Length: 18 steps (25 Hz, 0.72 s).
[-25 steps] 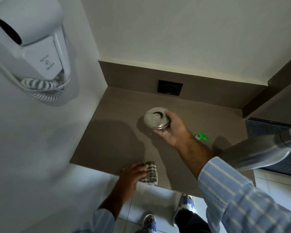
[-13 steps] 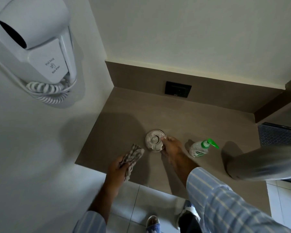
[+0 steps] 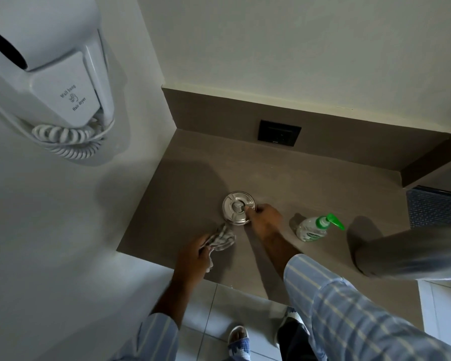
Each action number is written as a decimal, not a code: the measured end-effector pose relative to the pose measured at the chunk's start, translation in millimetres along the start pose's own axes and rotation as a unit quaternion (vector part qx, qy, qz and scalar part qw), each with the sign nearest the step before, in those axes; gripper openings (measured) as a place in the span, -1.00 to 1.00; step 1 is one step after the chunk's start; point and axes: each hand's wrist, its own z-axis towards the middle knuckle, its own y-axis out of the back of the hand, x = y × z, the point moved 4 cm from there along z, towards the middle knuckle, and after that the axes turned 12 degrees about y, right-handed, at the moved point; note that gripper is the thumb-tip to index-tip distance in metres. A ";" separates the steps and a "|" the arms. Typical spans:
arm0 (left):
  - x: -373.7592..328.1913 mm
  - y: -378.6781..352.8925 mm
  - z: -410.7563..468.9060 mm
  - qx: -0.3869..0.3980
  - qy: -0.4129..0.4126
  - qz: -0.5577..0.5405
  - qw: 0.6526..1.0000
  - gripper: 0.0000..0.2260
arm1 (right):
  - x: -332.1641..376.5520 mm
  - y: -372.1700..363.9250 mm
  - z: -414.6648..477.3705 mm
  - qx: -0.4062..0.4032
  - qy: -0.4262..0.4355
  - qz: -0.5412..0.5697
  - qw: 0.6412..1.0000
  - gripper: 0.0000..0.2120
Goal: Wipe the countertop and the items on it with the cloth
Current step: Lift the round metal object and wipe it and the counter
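Round metal dish (image 3: 238,207) at frame centre on countertop (image 3: 188,178). Right hand (image 3: 264,221) pinches dish rim. Left hand (image 3: 193,256), lower centre, clenched on checked cloth (image 3: 221,238) beside dish. Advice: steady dish by rim, wipe top first, avoid bumping pump bottle (image 3: 314,229) at right.

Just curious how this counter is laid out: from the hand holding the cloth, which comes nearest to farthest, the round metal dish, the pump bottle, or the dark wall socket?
From the left hand, gripping the cloth:
1. Round metal dish, just up and to its right on the countertop.
2. Pump bottle, further right, beyond the right hand.
3. Dark wall socket, on the back wall strip.
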 end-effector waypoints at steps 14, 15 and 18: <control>-11.2 -24.2 -82.1 0.018 -0.313 0.086 0.946 -0.61 | 34.1 47.3 -101.1 0.280 -0.024 0.006 0.960 -0.50; -33.5 -15.5 -79.0 -0.009 -0.318 0.067 0.946 -0.62 | 42.2 53.4 -109.7 0.299 -0.054 0.045 0.952 -0.50; -99.0 11.0 -71.8 -0.047 -0.351 0.044 0.934 -0.63 | 82.2 85.8 -121.0 0.258 -0.050 0.209 0.942 -0.56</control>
